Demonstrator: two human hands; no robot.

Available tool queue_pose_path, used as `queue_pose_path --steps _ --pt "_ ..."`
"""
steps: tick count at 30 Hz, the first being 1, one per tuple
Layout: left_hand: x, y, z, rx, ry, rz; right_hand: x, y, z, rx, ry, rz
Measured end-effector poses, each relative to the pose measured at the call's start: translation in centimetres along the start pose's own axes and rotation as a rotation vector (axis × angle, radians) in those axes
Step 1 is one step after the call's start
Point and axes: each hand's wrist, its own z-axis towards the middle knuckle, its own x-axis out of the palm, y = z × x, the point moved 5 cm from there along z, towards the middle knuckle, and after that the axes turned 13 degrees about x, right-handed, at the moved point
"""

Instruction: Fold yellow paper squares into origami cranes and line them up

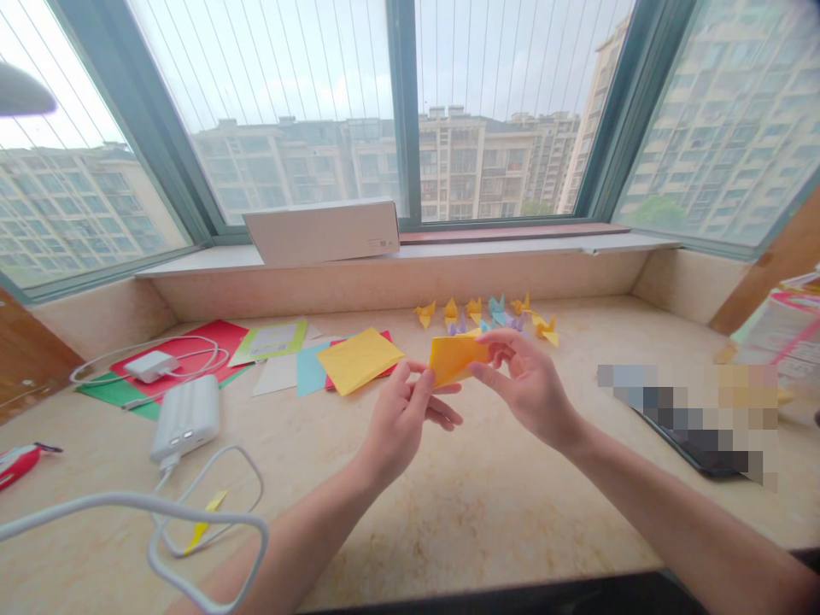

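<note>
Both my hands hold one folded orange paper (453, 356) in the air above the marble sill. My left hand (407, 416) pinches its lower left corner between thumb and fingers. My right hand (522, 380) grips its right edge, fingers curled over the top. A stack of coloured sheets lies just behind, with a yellow sheet (359, 360) on top. Several small folded paper cranes (487, 314) stand in a cluster further back.
A white power bank (186, 417) with a looping white cable (192, 512) lies at the left, near a white charger (151, 366) on red paper (211, 340). A white box (322, 231) rests on the window ledge. A dark phone (698, 444) lies at the right.
</note>
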Motion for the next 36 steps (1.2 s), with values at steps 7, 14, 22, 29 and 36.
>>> queue_pose_path --steps 7,14,22,29,36 --pt "-0.1 -0.3 0.1 0.026 -0.009 -0.148 0.0 1.3 -0.2 -0.088 0.024 -0.164" --pt "0.3 -0.4 0.2 0.052 0.029 -0.259 0.7 0.3 -0.2 0.019 0.166 0.032" --pt "0.6 0.1 -0.1 0.038 0.081 -0.205 2.0 -0.4 -0.3 0.195 0.265 0.440" --pt "0.7 0.5 -0.2 -0.022 0.083 -0.118 1.5 -0.8 -0.2 0.264 0.106 0.519" --pt "0.6 0.9 -0.4 -0.048 0.085 0.040 1.2 -1.1 -0.7 0.282 -0.085 0.452"
